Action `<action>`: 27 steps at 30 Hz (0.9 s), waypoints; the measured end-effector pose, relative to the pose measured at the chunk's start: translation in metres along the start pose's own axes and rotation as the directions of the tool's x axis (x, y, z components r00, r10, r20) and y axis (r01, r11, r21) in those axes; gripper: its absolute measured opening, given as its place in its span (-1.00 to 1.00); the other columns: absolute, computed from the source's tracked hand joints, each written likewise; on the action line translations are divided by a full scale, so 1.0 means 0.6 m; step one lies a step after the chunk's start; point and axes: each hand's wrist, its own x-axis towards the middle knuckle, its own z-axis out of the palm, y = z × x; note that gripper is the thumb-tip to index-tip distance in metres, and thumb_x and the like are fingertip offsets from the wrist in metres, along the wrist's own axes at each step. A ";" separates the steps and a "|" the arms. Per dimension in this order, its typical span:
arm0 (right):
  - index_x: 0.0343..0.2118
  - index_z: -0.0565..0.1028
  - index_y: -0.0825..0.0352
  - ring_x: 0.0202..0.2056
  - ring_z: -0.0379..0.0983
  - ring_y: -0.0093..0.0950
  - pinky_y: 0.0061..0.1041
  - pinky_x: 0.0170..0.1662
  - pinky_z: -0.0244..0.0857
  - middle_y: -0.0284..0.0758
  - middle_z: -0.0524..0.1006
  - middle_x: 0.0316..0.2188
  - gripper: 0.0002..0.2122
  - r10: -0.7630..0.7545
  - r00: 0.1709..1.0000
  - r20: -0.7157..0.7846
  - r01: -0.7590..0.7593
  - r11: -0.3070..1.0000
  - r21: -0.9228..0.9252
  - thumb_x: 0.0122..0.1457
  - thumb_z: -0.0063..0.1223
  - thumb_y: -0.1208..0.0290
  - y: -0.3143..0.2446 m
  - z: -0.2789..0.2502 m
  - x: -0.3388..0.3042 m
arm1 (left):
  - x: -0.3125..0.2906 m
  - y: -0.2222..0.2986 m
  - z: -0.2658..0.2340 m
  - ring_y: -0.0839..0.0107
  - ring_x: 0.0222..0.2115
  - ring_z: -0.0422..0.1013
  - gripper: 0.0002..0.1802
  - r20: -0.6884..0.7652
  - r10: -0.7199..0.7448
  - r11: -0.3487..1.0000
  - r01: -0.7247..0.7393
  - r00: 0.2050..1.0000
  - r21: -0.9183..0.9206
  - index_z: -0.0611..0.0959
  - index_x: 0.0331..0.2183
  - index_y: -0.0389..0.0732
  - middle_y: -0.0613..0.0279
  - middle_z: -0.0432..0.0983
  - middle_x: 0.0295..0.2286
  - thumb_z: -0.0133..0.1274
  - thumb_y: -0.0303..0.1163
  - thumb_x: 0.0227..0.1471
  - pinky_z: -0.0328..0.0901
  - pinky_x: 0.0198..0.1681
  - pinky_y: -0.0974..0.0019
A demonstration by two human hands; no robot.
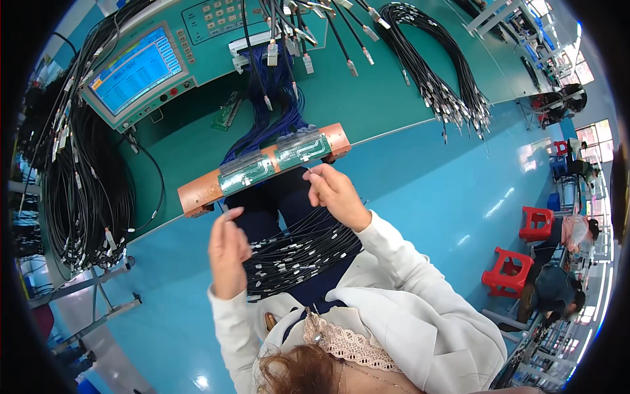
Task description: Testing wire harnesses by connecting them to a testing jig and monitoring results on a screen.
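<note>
A long copper-coloured bar (200,192) lies at the near edge of the green table (387,108), just ahead of both hands and crosswise to the forearms. Its long axis slants: the left end lies closer to the person, the right end farther off. The right hand (338,197) seems the nearer one, its fingertips just short of the bar's near side, by the right green board (303,151). The left hand (228,253) sits a little short of the bar's left part, by the left green board (248,173).

The hands are well apart from each other. On the right, thumb and forefinger come together at the tips, but whether they pinch anything I cannot tell. The left one is blurred, fingers toward the bar, and its grip cannot be made out.

Both boards sit end to end along the bar, their long axes matching its slant. Their pin strips run along the side away from the person, where blue wires (262,121) lead off beyond the bar toward the tester (134,69), which stands to its far left. On the person's side of the bar, a spread of black cables (295,259) with pale tips lies across the lap, below and between the hands
</note>
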 end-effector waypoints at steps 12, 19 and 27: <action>-0.36 0.36 0.40 -0.74 -0.01 -0.72 -0.71 -0.67 -0.09 -0.24 0.47 -0.63 -0.79 0.225 0.963 0.151 -0.270 0.766 0.583 0.29 -0.28 0.38 0.013 0.006 0.015 | 0.050 -0.083 0.051 0.68 -0.68 0.01 -0.74 -0.049 0.033 0.998 -0.030 0.998 0.061 0.44 -0.34 -0.27 0.42 0.16 -0.68 -0.28 -0.33 0.25 -0.03 -0.61 0.55; -0.35 0.36 0.42 -0.74 0.04 -0.70 -0.68 -0.67 -0.05 -0.21 0.48 -0.61 -0.79 0.234 0.962 0.142 -0.269 0.712 0.648 0.29 -0.27 0.38 0.011 0.017 0.019 | 0.050 -0.093 0.044 0.69 -0.66 0.02 -0.74 -0.061 -0.037 0.997 0.033 0.997 -0.066 0.49 -0.32 -0.30 0.43 0.20 -0.64 -0.22 -0.33 0.23 -0.01 -0.57 0.55; -0.33 0.38 0.41 -0.72 0.09 -0.69 -0.67 -0.63 0.02 -0.24 0.49 -0.57 -0.78 0.278 0.959 0.054 -0.248 0.731 0.636 0.29 -0.24 0.34 0.001 0.020 0.013 | 0.067 -0.081 0.055 0.69 -0.68 0.03 -0.75 -0.104 -0.001 0.998 -0.006 0.995 -0.068 0.50 -0.35 -0.35 0.40 0.25 -0.64 -0.17 -0.36 0.20 -0.01 -0.60 0.54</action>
